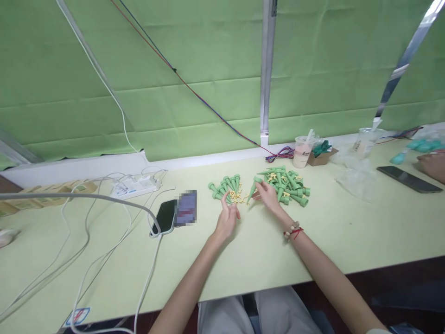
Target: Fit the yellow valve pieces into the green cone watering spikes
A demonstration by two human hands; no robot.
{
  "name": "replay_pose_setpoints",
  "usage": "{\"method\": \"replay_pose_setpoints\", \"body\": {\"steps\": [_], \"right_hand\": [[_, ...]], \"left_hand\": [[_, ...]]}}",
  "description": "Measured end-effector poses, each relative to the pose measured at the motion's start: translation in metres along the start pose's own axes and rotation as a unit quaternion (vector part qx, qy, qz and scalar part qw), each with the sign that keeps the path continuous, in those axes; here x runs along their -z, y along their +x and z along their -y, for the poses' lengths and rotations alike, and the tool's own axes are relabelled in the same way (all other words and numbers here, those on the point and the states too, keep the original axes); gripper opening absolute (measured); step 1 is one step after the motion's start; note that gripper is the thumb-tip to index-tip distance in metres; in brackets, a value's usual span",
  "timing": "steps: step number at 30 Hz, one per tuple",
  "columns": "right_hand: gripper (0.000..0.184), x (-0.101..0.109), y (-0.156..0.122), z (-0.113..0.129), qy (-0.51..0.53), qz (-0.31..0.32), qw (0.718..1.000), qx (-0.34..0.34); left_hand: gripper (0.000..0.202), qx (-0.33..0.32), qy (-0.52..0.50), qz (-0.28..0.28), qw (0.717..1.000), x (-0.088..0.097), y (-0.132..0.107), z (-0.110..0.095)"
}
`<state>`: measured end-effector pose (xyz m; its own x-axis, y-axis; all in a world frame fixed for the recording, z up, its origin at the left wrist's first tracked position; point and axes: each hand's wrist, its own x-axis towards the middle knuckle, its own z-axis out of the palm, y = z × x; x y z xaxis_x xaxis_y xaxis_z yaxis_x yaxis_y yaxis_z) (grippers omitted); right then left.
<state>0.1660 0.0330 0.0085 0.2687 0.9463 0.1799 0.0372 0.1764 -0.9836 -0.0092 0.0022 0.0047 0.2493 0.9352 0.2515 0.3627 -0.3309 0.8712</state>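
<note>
My right hand is closed around a green plastic spike, its narrow tip pointing down and to the left. To the left, my left hand hovers low over the table with its fingers apart; I see nothing held in it. Small yellow plastic pieces lie scattered between and just beyond my hands. Behind the left hand rests a row of green spikes, side by side with wide ends away from me. A larger loose heap of green spikes, mixed with yellow pieces, lies beyond my right hand.
Left of my hands lie a phone and a blurred-out flat item, with white cables and a power strip further left. A drink cup and small cardboard box stand behind the heap. Another person's hand shows far right.
</note>
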Motion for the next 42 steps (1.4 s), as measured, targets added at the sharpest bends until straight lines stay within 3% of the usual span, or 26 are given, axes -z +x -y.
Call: {"method": "replay_pose_setpoints", "body": {"steps": [3,7,9,11,17,23,28,32,36,40,42], "right_hand": [[0.043,0.034,0.015,0.001,-0.094,-0.174,0.979,0.044],[0.044,0.070,0.022,0.002,-0.183,-0.335,0.923,0.050],[0.041,0.080,0.023,0.001,-0.204,-0.384,0.899,0.047],[0.036,0.085,0.024,-0.001,-0.224,-0.388,0.893,0.039],[0.035,0.089,0.023,-0.008,-0.231,-0.312,0.920,0.054],[0.048,0.079,0.021,-0.001,-0.191,-0.300,0.932,0.074],[0.042,0.046,0.008,0.000,-0.214,-0.187,0.951,0.125],[0.027,0.008,-0.015,-0.006,-0.251,-0.026,0.953,0.169],[0.017,-0.030,-0.043,-0.010,-0.272,0.112,0.933,0.207],[0.012,-0.048,-0.053,-0.016,-0.284,0.179,0.908,0.252],[0.015,-0.047,-0.047,-0.021,-0.307,0.173,0.896,0.271]], "left_hand": [[0.052,-0.032,0.126,0.055,0.990,0.005,0.000,-0.001],[0.046,-0.057,0.241,0.081,0.965,0.008,0.002,0.003],[0.044,-0.070,0.265,0.080,0.958,0.006,0.002,0.005],[0.043,-0.078,0.278,0.083,0.954,0.003,0.002,0.007],[0.041,-0.075,0.302,0.064,0.948,0.000,-0.001,0.008],[0.036,-0.022,0.294,-0.043,0.955,0.009,-0.002,0.015],[0.031,0.039,0.313,-0.149,0.937,0.012,-0.002,0.019],[0.031,0.030,0.355,-0.163,0.920,0.007,-0.002,0.021],[0.037,-0.017,0.399,-0.162,0.902,0.000,0.002,0.029],[0.045,0.000,0.455,-0.172,0.874,0.002,0.016,0.042],[0.045,0.011,0.468,-0.172,0.867,0.005,0.029,0.047]]}}
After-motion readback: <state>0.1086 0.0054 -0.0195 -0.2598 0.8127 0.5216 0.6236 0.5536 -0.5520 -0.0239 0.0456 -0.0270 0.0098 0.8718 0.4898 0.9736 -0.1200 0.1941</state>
